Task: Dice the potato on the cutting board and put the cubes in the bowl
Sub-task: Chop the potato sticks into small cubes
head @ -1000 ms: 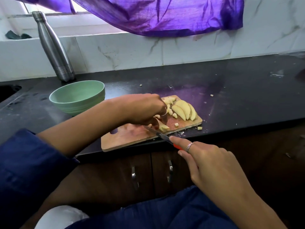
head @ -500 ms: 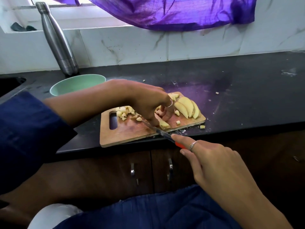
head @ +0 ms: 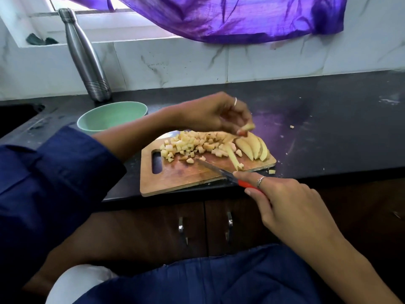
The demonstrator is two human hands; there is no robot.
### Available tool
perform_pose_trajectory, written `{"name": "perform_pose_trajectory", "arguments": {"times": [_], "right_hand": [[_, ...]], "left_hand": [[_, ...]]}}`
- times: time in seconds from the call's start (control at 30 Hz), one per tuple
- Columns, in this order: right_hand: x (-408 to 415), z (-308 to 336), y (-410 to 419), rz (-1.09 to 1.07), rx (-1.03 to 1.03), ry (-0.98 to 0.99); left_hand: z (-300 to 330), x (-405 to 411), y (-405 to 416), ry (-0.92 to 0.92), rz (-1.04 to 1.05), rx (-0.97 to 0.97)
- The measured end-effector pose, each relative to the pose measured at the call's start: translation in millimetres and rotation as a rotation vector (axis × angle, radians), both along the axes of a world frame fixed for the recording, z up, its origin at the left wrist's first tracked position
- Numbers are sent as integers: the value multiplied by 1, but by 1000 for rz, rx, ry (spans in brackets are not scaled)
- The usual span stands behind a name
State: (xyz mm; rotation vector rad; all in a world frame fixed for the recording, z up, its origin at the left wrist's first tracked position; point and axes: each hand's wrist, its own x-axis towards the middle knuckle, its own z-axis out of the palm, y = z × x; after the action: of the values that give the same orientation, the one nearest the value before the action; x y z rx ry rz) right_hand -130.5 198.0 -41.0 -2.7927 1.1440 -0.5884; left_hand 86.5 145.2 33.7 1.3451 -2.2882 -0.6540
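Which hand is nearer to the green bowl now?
Left. The left hand is raised over the cutting board, right of the green bowl, pinching a potato piece. The right hand grips the knife at the counter's front edge.

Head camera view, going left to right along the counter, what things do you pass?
Bottle → bowl → cube pile on the cutting board → left hand pinching a potato piece → potato wedges → stray cube.
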Motion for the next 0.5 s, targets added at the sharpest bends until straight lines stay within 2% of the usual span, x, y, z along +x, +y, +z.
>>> {"name": "perform_pose_trajectory", "arguments": {"times": [0.07,0.13,0.3,0.5], "right_hand": [[1,4,-4,-12,33,57],[2,6,-8,-18,46,56],[15,5,-21,-26,44,44],[13,12,-27,49,106,55]], "left_hand": [[14,-1,11,223,2,-37],[30,1,25,348,40,-111],[47,11,63,527,175,-230],[14,29,62,711,407,-171]]}}
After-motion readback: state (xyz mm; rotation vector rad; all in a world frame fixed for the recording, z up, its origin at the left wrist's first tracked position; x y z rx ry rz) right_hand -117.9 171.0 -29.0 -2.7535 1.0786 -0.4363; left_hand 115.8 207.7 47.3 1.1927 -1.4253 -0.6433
